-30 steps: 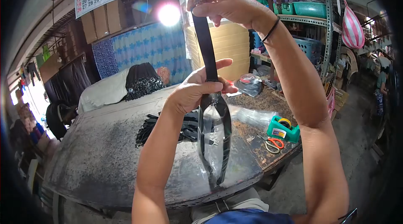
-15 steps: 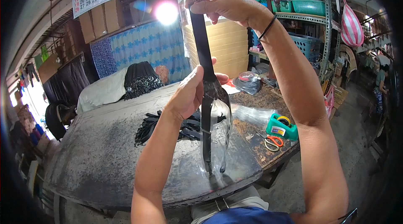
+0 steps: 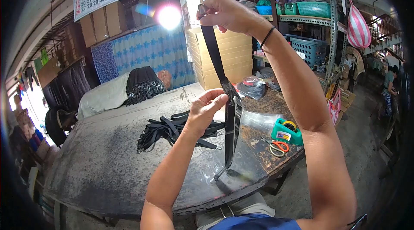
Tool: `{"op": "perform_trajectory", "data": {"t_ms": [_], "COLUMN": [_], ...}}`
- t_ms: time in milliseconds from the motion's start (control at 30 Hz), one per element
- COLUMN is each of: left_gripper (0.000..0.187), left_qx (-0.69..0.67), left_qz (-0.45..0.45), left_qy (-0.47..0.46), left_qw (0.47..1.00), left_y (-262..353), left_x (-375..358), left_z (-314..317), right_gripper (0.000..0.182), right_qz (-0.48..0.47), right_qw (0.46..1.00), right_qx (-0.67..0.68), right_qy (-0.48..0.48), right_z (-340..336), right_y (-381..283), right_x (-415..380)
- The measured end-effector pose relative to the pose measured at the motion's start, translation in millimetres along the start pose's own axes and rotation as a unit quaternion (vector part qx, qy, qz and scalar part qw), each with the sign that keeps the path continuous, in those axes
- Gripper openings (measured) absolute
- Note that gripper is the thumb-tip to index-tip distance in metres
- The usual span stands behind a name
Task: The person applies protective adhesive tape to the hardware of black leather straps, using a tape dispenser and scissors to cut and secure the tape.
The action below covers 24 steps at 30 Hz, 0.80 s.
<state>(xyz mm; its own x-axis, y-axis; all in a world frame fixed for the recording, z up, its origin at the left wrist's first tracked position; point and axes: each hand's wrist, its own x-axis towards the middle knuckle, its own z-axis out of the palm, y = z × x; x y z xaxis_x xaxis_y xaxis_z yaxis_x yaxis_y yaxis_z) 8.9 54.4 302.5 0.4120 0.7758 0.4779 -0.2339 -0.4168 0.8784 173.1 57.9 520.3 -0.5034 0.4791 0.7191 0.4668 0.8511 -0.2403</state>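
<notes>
My right hand [image 3: 228,13] is raised high, its thumb and fingers closed on the top end of a long black strap [image 3: 211,46], near a dark metal fitting. From there the strap hangs down in front of me, and its lower length is doubled and wrapped in shiny clear plastic [image 3: 236,122]. Lower down, my left hand [image 3: 206,108] has thumb and fingertips pinched at the strap's edge, near the top of the wrapped part. The strap's lower tip comes down close to the table's front edge. Behind my left hand lies a pile of black straps [image 3: 161,133].
On the worn table [image 3: 108,156], to the right, are clear plastic sleeves [image 3: 261,120], a green tape dispenser [image 3: 290,134] and orange-handled scissors [image 3: 279,148]. A bundle of black straps [image 3: 144,84] lies at the back. A metal shelf [image 3: 317,19] holds baskets; another person [image 3: 389,87] is far right.
My left hand has gone from cupped open behind the strap to pinching its edge. The strap's wrapped part has shifted right and turned; my right hand is slightly lower.
</notes>
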Motion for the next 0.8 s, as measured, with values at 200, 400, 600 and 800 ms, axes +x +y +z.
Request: {"op": "perform_trajectory", "data": {"t_ms": [200, 400, 600, 800], "left_gripper": [0.037, 0.029, 0.033, 0.027], "left_qx": [-0.005, 0.031, 0.099, 0.095], "left_qz": [0.033, 0.032, 0.024, 0.038], "left_qy": [0.036, 0.079, 0.073, 0.073], "left_qw": [0.999, 0.996, 0.992, 0.992], "left_y": [0, 11, 18, 23], "left_x": [13, 20, 12, 14], "left_z": [19, 12, 3, 4], "right_gripper": [0.025, 0.030, 0.029, 0.027], "right_qz": [-0.042, -0.073, -0.043, -0.057], "right_qw": [0.988, 0.966, 0.976, 0.970], "right_qx": [-0.138, -0.224, -0.186, -0.209], "right_qy": [0.053, 0.102, 0.110, 0.111], "right_z": [7, 10, 7, 10], "right_y": [5, -4, -7, -12], "right_x": [8, 13, 11, 14]}}
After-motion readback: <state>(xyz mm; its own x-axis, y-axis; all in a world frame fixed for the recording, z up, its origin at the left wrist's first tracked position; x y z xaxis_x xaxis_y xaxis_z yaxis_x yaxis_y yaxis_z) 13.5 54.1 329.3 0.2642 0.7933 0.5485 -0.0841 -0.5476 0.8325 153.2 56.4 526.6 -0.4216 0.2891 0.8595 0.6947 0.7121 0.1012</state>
